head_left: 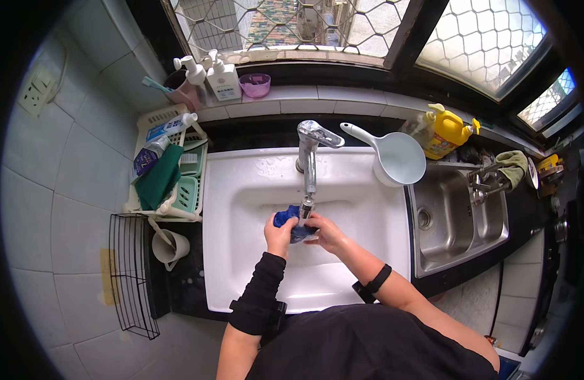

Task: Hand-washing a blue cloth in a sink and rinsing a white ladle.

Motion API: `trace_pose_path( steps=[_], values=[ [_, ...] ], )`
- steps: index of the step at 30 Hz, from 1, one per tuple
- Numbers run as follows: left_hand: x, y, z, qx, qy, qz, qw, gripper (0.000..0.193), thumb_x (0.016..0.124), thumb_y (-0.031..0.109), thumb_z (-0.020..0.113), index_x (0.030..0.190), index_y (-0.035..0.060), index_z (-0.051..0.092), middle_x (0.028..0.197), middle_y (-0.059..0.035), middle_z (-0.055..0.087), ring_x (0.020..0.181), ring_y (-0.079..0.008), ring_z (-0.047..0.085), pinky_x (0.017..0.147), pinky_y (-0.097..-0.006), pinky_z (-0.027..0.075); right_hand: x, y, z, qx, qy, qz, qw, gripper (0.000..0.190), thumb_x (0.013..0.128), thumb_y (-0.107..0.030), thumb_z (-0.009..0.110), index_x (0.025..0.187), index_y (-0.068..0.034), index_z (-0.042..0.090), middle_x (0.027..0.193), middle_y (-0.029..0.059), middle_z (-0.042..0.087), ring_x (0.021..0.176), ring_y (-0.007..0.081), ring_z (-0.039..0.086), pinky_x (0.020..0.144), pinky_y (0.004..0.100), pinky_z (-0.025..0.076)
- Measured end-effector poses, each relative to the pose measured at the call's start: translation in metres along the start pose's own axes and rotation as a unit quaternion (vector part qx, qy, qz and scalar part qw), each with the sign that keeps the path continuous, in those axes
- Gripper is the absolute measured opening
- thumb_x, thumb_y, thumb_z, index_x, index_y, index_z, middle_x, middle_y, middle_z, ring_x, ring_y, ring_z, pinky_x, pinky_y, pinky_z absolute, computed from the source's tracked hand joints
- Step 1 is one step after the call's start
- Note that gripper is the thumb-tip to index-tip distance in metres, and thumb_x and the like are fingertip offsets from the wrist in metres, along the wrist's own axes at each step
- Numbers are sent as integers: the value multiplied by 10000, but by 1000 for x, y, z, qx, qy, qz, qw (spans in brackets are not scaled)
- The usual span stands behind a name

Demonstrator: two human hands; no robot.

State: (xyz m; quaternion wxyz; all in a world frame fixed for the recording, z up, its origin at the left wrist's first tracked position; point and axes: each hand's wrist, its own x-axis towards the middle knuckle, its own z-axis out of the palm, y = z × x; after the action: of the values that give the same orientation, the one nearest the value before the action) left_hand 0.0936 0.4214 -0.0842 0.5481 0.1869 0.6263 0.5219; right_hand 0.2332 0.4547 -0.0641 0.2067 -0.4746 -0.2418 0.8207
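Observation:
A crumpled blue cloth (pixel 286 216) is held between my two hands under the spout of a chrome faucet (pixel 310 164), above the basin of a white ceramic sink (pixel 368 266). My left hand (pixel 278 236) grips the cloth's left side, thumb on top. On the right side, my right hand (pixel 326 232) has its fingers and thumb on the cloth's edge, just beside the spout. Water appears to run from the spout onto the cloth. The lower face of the cloth and some fingertips are hidden.
A white plastic dipper (pixel 400 159) rests on the sink's back right corner. Right of it is a stainless steel double sink (pixel 446 213). At left stand a plastic rack (pixel 166 209) with toiletries, a white mug (pixel 171 246) and a black wire basket (pixel 130 275). Pump bottles (pixel 224 81) line the sill.

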Motion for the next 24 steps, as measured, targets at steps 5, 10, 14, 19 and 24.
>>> trace_pose_path(
  steps=[5,10,14,19,24],
  values=[
    [-46,3,45,361,6,370,856,335,543,221,766,767,36,598,927,-134,504,899,-313,494,783,-383,416,31,17,-28,313,-124,138,931,475,840,-462,481,1164,-115,461,1165,70,501,1029,287,506,905,461,393],
    [-76,20,66,386,58,439,809,285,602,243,746,741,39,605,922,-143,521,866,-333,500,747,-385,426,57,59,-35,298,-255,-79,916,372,875,-398,448,1069,-88,514,1030,89,557,966,235,529,817,364,457],
    [-43,5,51,351,100,404,838,218,692,229,689,709,31,600,733,-144,575,684,-309,562,639,-370,452,67,75,-28,346,-76,-129,926,280,856,-325,480,986,-82,535,934,93,570,841,210,560,731,336,478],
    [-6,-26,42,304,154,292,894,193,723,186,651,668,12,586,620,-163,576,538,-292,562,528,-390,428,21,12,15,237,100,-37,966,151,783,-176,558,783,-25,550,735,79,568,620,182,562,572,321,473],
    [18,-42,31,72,79,4,994,164,749,168,567,662,30,578,524,-73,505,468,-257,510,493,-372,404,28,12,-1,-39,189,-160,968,207,761,-188,578,614,-44,556,580,10,526,499,126,467,466,299,364]
  ],
)
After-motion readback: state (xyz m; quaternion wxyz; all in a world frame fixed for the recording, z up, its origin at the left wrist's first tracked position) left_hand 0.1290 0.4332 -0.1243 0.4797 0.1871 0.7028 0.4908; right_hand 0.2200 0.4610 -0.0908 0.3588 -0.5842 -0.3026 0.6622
